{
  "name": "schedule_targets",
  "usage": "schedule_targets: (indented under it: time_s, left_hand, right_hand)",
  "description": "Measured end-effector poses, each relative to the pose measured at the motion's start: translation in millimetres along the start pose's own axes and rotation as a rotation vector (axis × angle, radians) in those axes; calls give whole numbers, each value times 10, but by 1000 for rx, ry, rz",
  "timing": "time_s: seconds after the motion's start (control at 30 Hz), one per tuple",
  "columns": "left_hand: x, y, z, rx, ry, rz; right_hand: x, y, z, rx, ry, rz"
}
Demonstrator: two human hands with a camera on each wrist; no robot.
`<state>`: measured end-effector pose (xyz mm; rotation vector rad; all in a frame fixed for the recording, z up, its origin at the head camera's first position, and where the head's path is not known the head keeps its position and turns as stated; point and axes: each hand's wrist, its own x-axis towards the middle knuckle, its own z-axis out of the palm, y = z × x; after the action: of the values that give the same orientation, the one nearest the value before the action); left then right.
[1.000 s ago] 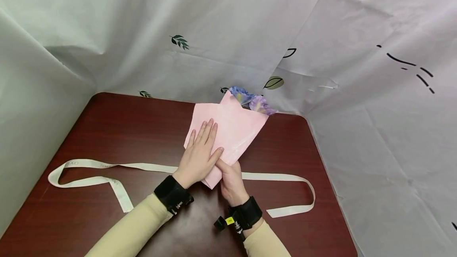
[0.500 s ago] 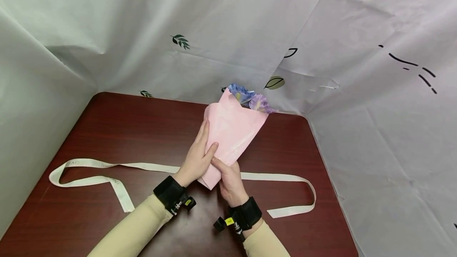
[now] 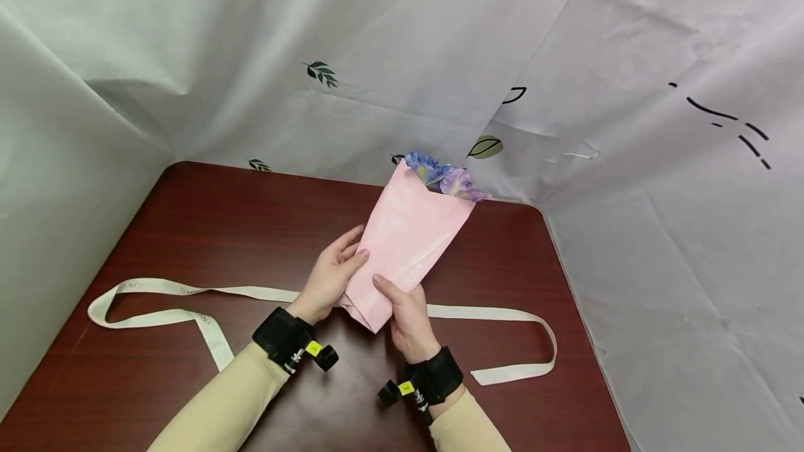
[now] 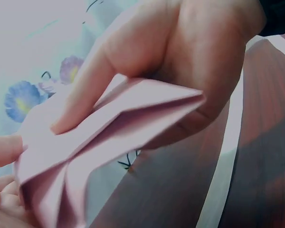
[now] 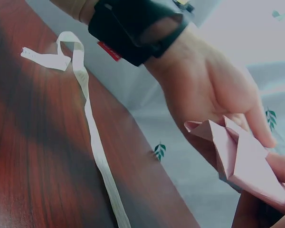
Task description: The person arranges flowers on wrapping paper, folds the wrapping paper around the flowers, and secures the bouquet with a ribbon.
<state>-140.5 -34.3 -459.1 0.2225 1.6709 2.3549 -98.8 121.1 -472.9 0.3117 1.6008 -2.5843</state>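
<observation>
Pink paper (image 3: 411,229): left hand (image 3: 324,282) and right hand (image 3: 409,319) grip, thumbs (image 3: 389,289) atop.

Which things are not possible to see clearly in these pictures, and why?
- Lower parts of the flowers: head view, hidden by the pink paper.
- Right hand: fingers behind the paper in head view, cut off by the edge in both wrist views.
- Lettering on the white ribbon: head view, too small.
- Table's near edge: head view, cut off below.

free passage lies over the table (image 3: 251,229) left of the pink wrap (image 3: 411,236); left hand (image 3: 326,281) and right hand (image 3: 411,318) block its lower sides; a cloth wall (image 3: 364,117) bounds the far edge.
</observation>
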Motion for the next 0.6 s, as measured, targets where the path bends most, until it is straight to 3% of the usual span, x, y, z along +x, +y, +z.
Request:
schedule_targets:
  time_s: [0.27,0.6]
  left_hand:
    - [-42,55,-153,71,-73,-61]
    - [-74,-21,-168,-112,-242,-79]
  right_hand:
    - [34,7,-29,-6,10,16]
    - [52,18,22,84,-34,53]
